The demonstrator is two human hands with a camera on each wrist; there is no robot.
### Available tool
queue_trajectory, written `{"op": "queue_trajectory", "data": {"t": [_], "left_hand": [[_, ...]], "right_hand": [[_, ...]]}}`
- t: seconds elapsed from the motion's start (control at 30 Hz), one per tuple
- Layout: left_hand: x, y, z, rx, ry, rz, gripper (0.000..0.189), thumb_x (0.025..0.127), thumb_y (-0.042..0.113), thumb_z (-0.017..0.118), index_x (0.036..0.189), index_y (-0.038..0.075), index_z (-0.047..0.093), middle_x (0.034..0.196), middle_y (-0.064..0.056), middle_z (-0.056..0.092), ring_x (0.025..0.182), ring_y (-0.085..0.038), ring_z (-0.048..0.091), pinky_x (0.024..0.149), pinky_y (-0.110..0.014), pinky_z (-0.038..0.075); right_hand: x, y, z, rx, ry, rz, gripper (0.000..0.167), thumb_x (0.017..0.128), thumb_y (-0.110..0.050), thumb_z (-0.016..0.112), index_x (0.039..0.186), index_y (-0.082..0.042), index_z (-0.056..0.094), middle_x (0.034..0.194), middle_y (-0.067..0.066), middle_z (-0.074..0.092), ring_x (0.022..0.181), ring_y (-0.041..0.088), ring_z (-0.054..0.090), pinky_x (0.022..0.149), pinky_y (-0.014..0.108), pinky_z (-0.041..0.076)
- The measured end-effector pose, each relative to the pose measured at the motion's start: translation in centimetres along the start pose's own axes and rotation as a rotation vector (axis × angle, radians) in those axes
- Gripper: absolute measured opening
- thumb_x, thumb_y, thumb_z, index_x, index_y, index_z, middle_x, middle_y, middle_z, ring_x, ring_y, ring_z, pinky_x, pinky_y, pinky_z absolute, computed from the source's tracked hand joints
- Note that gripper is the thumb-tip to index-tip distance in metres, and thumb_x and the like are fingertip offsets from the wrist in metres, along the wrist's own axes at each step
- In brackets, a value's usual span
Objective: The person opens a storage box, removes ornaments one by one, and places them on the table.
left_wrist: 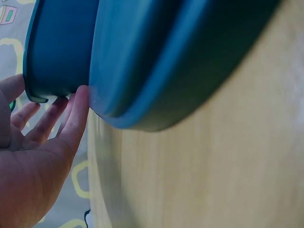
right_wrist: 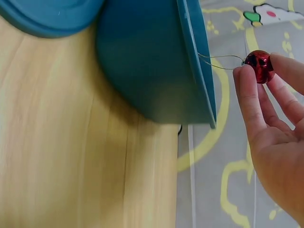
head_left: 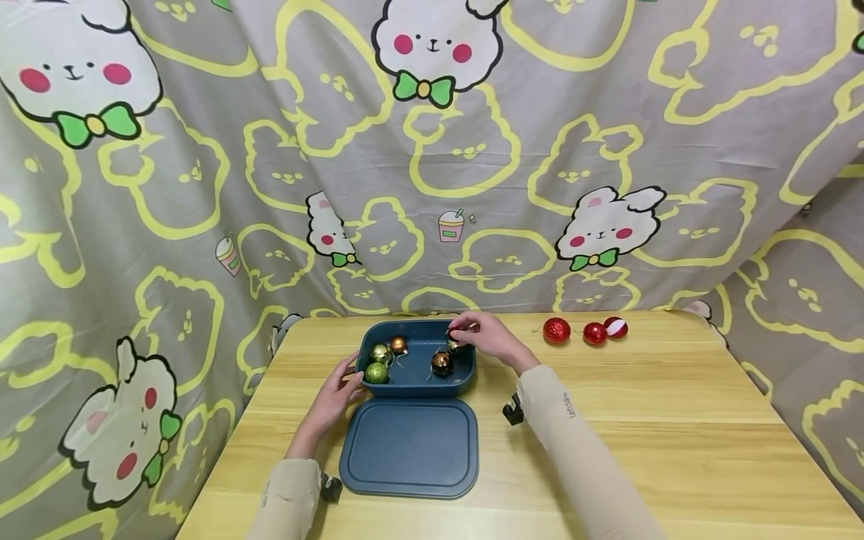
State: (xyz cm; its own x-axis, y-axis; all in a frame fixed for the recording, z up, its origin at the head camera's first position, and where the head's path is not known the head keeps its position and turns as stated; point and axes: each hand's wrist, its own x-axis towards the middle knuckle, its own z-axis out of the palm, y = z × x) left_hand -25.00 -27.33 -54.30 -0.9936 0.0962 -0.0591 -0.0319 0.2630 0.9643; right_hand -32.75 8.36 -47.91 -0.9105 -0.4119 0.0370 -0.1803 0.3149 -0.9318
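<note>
A dark blue box (head_left: 418, 389) stands on the table. Inside it lie a green glittery bauble (head_left: 376, 373), a yellow-green bauble (head_left: 381, 353), a small orange bauble (head_left: 399, 344), a shiny brown bauble (head_left: 442, 364) and a partly hidden gold one at the right end. My left hand (left_wrist: 40, 159) holds the box's left end, thumb at the rim and fingers against the outer wall. Over the right end, my right hand (head_left: 491, 339) pinches a small red bauble (right_wrist: 260, 66) between thumb and fingertips. Its thin gold loop trails toward the box rim.
In front of the box lies its flat blue lid (head_left: 409, 448). To the right, near the table's back edge, are a red bauble (head_left: 556, 331), another red bauble (head_left: 595, 334) and a red-and-white one (head_left: 616, 327). A patterned curtain (head_left: 499, 172) hangs behind the table.
</note>
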Motion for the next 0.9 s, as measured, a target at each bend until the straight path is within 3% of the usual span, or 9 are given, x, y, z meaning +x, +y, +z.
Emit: {"op": "queue_trajectory", "data": {"t": [0.13, 0.33, 0.5, 0.73, 0.9], "left_hand": [[0.0, 0.0, -0.1, 0.002, -0.005, -0.001, 0.058, 0.110, 0.026, 0.052, 0.163, 0.014, 0.031, 0.150, -0.028, 0.042, 0.126, -0.037, 0.057, 0.105, -0.051, 0.055], [0.0, -0.1, -0.3, 0.004, -0.011, -0.002, 0.059, 0.110, 0.029, 0.052, 0.163, 0.014, 0.030, 0.150, -0.028, 0.041, 0.128, -0.038, 0.056, 0.106, -0.052, 0.053], [0.1, -0.2, -0.3, 0.012, -0.012, -0.003, 0.059, 0.110, 0.030, 0.052, 0.163, 0.016, 0.030, 0.150, -0.027, 0.042, 0.128, -0.037, 0.056, 0.106, -0.051, 0.054], [0.1, -0.2, -0.3, 0.029, -0.012, -0.003, 0.058, 0.111, 0.028, 0.051, 0.163, 0.016, 0.030, 0.151, -0.027, 0.042, 0.128, -0.037, 0.056, 0.105, -0.048, 0.055], [0.2, -0.2, -0.3, 0.025, -0.013, -0.001, 0.058, 0.111, 0.029, 0.051, 0.163, 0.016, 0.030, 0.150, -0.028, 0.042, 0.128, -0.037, 0.057, 0.104, -0.048, 0.055]], "right_hand": [[-0.2, 0.8, -1.1, -0.006, 0.032, 0.025, 0.024, 0.102, -0.018, 0.068, 0.122, -0.006, 0.071, 0.119, 0.013, 0.068, 0.099, 0.025, 0.070, 0.099, 0.057, 0.055], [-0.6, 1.9, -2.4, 0.027, 0.086, 0.048, 0.031, 0.102, -0.018, 0.068, 0.127, -0.001, 0.068, 0.122, 0.017, 0.069, 0.107, 0.038, 0.070, 0.100, 0.059, 0.054], [-1.2, 2.8, -3.7, 0.017, 0.145, 0.060, 0.027, 0.101, -0.017, 0.069, 0.124, -0.003, 0.070, 0.124, 0.019, 0.070, 0.112, 0.046, 0.067, 0.102, 0.059, 0.052], [-1.6, 4.2, -5.1, -0.015, 0.233, 0.096, 0.028, 0.101, -0.020, 0.070, 0.124, -0.004, 0.069, 0.124, 0.018, 0.071, 0.107, 0.034, 0.071, 0.101, 0.052, 0.054], [-2.0, 4.9, -5.6, 0.012, 0.295, 0.117, 0.030, 0.101, -0.019, 0.069, 0.126, -0.002, 0.067, 0.125, 0.021, 0.069, 0.107, 0.033, 0.072, 0.101, 0.054, 0.055]]}}
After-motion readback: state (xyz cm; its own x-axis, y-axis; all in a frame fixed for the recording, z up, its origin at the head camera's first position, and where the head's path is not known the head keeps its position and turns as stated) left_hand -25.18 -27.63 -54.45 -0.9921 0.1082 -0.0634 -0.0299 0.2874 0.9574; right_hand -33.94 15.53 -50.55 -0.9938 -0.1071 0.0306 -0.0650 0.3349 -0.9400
